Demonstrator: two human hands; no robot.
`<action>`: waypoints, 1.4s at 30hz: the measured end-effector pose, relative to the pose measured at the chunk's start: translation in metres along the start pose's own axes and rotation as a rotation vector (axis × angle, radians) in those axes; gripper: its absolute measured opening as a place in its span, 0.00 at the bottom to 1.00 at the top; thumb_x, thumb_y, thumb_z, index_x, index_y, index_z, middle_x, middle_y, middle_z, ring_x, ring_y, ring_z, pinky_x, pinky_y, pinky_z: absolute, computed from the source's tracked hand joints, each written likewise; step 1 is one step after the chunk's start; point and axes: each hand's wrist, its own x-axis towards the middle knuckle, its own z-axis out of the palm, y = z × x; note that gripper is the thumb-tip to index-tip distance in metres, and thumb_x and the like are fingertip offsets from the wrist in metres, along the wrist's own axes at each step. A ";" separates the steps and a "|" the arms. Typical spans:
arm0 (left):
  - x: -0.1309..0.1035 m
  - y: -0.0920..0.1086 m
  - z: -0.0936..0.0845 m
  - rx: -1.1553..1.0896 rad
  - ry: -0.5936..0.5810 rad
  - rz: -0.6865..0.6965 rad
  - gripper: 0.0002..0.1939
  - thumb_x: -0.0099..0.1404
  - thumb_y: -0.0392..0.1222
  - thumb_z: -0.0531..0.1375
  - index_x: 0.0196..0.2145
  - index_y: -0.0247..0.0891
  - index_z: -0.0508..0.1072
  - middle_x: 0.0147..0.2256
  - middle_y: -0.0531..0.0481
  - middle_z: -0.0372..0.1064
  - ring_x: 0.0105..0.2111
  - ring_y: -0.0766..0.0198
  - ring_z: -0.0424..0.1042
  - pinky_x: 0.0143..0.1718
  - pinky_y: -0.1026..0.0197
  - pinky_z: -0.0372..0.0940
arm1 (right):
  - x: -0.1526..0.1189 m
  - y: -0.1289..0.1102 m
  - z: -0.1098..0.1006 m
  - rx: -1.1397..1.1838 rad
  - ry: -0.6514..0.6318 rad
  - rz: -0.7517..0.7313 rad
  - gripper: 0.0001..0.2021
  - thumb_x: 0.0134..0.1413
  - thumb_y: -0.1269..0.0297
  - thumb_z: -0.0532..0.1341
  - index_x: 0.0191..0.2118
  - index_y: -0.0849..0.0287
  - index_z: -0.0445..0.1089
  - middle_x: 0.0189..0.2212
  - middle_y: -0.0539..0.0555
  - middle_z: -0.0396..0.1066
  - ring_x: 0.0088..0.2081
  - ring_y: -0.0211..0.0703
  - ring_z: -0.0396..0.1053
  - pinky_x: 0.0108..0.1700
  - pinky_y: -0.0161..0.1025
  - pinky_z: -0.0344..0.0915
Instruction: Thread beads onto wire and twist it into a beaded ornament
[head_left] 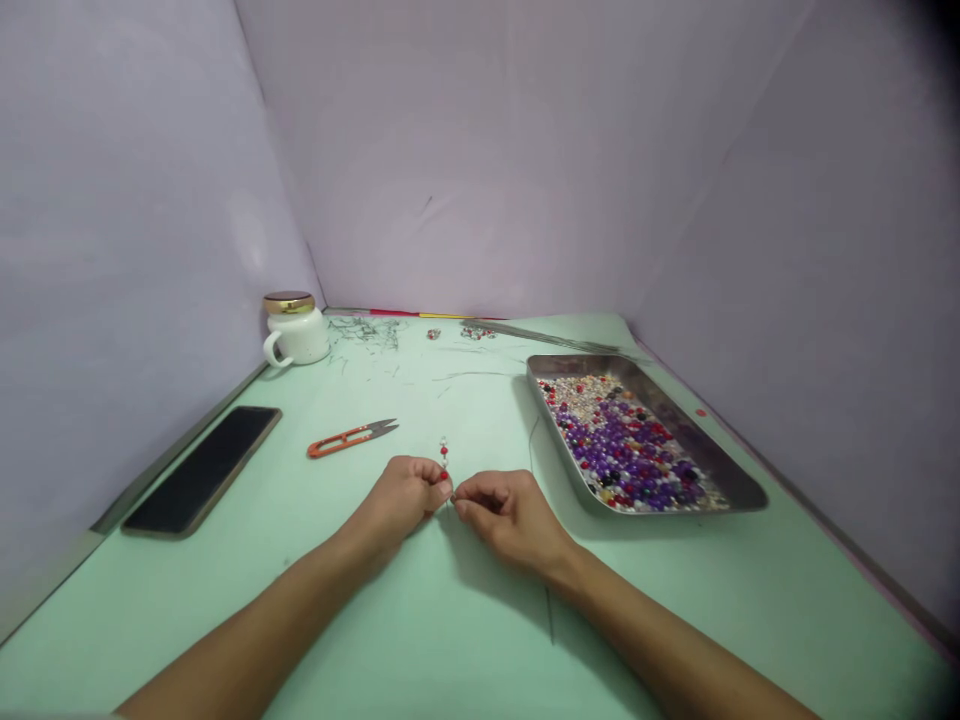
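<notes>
My left hand (409,492) is closed, pinching a short beaded strand (443,452) of red and clear or whitish beads that sticks up past the fingertips. Close beside it, my right hand (510,515) is also closed, thumb and forefinger pressed together at the strand's lower end. What sits between those right fingertips is too small to make out, perhaps the wire end. A thin dark wire (550,615) shows on the table below my right wrist. Orange thread snips (351,438) lie to the left of my left hand.
At right stands a metal tray (551,440) of purple, red, white and black beads. A phone (202,470) and a white lidded mug (298,338) are at left. Wire scraps (367,333), finished-looking bead pieces (478,333) and long wires (547,337) lie at the back, before cloth walls.
</notes>
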 end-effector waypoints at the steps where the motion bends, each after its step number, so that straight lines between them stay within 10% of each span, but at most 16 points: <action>1: 0.000 0.000 0.000 -0.007 -0.002 -0.002 0.08 0.48 0.37 0.55 0.17 0.36 0.58 0.11 0.62 0.44 0.13 0.76 0.40 0.15 0.66 0.35 | 0.000 0.000 0.000 0.003 0.004 0.006 0.08 0.44 0.68 0.55 0.27 0.63 0.71 0.20 0.51 0.67 0.22 0.35 0.61 0.24 0.32 0.57; 27: -0.002 0.006 0.000 -0.012 0.026 -0.020 0.08 0.48 0.39 0.56 0.18 0.36 0.58 0.11 0.62 0.43 0.13 0.76 0.39 0.15 0.67 0.34 | -0.002 -0.013 -0.010 -0.273 0.012 0.033 0.07 0.45 0.62 0.58 0.25 0.59 0.70 0.13 0.47 0.61 0.17 0.32 0.55 0.20 0.30 0.51; 34: 0.000 0.005 0.002 0.095 0.001 -0.026 0.11 0.48 0.41 0.57 0.17 0.36 0.56 0.13 0.62 0.42 0.14 0.76 0.39 0.17 0.68 0.33 | 0.001 -0.039 -0.103 -0.232 0.249 0.081 0.09 0.46 0.61 0.56 0.25 0.61 0.68 0.15 0.48 0.62 0.17 0.33 0.58 0.19 0.30 0.53; 42: 0.005 -0.003 0.006 -0.034 -0.028 0.085 0.13 0.52 0.48 0.58 0.23 0.36 0.60 0.17 0.61 0.42 0.16 0.75 0.37 0.18 0.67 0.33 | 0.010 0.017 -0.203 -0.577 0.387 0.141 0.09 0.44 0.64 0.56 0.30 0.63 0.70 0.22 0.52 0.70 0.24 0.39 0.65 0.26 0.33 0.59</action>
